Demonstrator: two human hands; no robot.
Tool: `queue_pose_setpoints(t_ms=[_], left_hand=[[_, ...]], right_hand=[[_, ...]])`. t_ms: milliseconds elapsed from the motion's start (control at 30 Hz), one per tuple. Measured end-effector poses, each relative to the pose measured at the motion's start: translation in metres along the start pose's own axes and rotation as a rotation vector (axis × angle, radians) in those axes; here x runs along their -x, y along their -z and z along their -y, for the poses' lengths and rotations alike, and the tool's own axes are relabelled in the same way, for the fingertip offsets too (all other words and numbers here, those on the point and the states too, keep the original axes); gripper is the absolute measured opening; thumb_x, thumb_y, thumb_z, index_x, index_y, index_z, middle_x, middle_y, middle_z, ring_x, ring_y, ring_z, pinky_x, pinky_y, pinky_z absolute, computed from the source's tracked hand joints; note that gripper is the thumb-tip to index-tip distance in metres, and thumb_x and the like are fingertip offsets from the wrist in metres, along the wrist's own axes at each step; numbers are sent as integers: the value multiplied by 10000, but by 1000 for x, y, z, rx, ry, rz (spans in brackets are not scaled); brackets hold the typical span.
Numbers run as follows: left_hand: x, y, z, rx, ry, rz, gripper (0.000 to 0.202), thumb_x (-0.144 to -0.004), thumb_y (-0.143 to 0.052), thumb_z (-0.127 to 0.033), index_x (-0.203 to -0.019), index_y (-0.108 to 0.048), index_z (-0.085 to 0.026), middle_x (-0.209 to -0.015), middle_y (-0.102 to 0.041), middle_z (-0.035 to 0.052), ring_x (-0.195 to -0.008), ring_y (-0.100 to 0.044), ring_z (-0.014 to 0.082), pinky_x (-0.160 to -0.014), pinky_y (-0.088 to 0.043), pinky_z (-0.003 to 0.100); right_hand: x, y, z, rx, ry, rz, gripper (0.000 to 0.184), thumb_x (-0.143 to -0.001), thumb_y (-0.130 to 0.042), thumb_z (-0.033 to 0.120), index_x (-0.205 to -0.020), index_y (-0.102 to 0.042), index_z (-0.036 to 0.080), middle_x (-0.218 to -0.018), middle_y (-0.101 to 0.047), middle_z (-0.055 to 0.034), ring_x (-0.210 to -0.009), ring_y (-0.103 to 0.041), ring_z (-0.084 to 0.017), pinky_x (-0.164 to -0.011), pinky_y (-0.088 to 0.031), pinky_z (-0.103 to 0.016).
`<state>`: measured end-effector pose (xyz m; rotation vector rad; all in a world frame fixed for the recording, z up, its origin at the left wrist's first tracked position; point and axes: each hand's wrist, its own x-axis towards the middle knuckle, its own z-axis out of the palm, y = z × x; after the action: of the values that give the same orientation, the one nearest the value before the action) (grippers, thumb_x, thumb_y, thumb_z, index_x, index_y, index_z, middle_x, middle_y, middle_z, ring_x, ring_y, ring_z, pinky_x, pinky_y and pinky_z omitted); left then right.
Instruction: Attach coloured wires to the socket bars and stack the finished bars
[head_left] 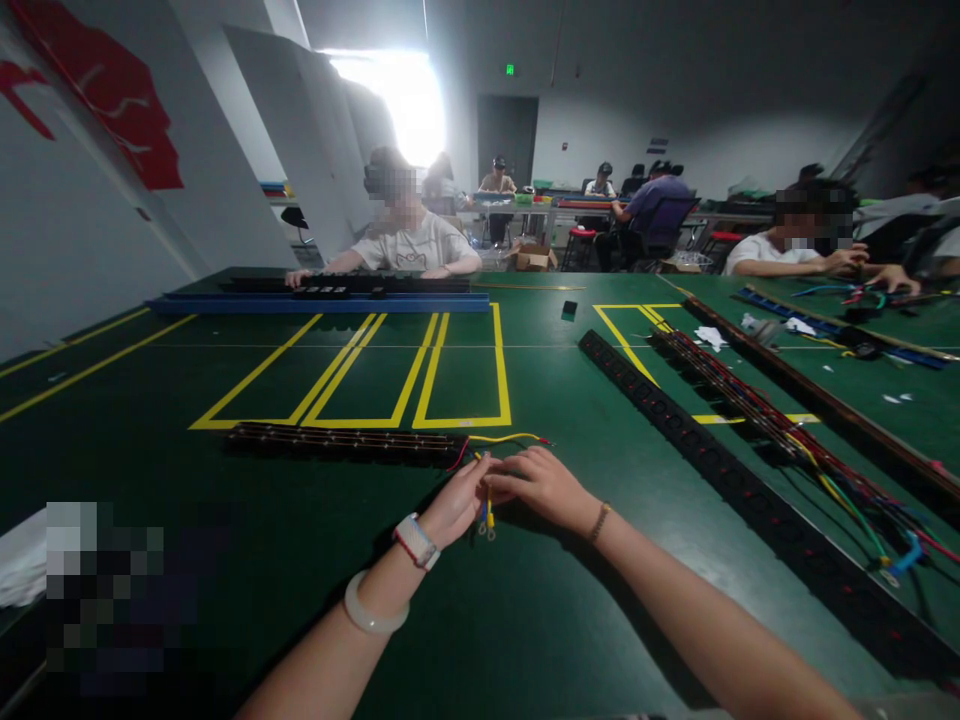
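Close together at the middle of the table are my left hand [454,503] and my right hand [553,488], their fingertips meeting. Both are closed on thin wires [491,507], blue and yellow, whose ring-terminal ends hang below the fingers. The exact pinch is partly hidden by the fingers. Just beyond lies a long black socket strip [345,440] with bare metal rails and wiring along its upper side. From its right end a yellow wire [510,437] runs out past my hands, and a red wire [457,458] curls down near my left hand.
A long black socket strip [720,470] slants along the right, beside wired strips [757,415] with loose coloured leads. Yellow tape [463,421] marks the green table. Across it, one person [412,240] sits behind a blue channel [420,302]; another person [780,250] works at right.
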<state>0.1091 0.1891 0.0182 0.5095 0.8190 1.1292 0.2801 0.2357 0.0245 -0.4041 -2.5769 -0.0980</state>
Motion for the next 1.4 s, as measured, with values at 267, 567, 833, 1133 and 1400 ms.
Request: queue_pose_setpoints(t_ms=[267,567,833,1133,1400], left_hand=[[-2,2,0,80,22,43,149,-882,-493,-205,-929,-593,-105,-889,-663,101,-785,-647,162,-744,-539,306],[-6,8,3,122,56,96,204,-818,-484,-152,-974,-610,-117,-936,-689,123,-881,-651,232,-799,-509,396],[-5,2,4,78,-1,56,237,-778,-541,-74,-1000,-612,-119,-934,-683,86,-921,-627,218,-796,-504,335],[-4,-5,-1,83,1,-51,293,-873,-342,-73,-1021,-583,-147,-967,-665,76,-920,-625,187,-779,-524,308],[1,-3,1,-36,17,43,88,-880,-463,-115,-913,-545,-114,-883,-664,118,-855,-670,209,-837,-514,376]], right_hand=[[-3,-7,-3,21,63,92,256,-933,-474,248,-1163,-581,219,-1126,-621,-78,-889,-538,-168,-806,-415,-323],[-47,-5,0,-258,-218,-187,209,-949,-429,239,-1028,-611,173,-955,-659,-66,-907,-571,-160,-826,-431,-293],[-123,-24,11,-53,-247,7,217,-934,-480,290,-908,-662,177,-830,-638,-47,-800,-492,-166,-717,-338,-288],[-128,-40,14,6,-156,97,210,-922,-499,311,-999,-648,184,-911,-622,-61,-842,-506,-183,-741,-351,-307],[-56,-3,-20,-115,-364,-138,247,-922,-485,260,-1130,-604,200,-1042,-612,-90,-960,-537,-192,-833,-399,-334]])
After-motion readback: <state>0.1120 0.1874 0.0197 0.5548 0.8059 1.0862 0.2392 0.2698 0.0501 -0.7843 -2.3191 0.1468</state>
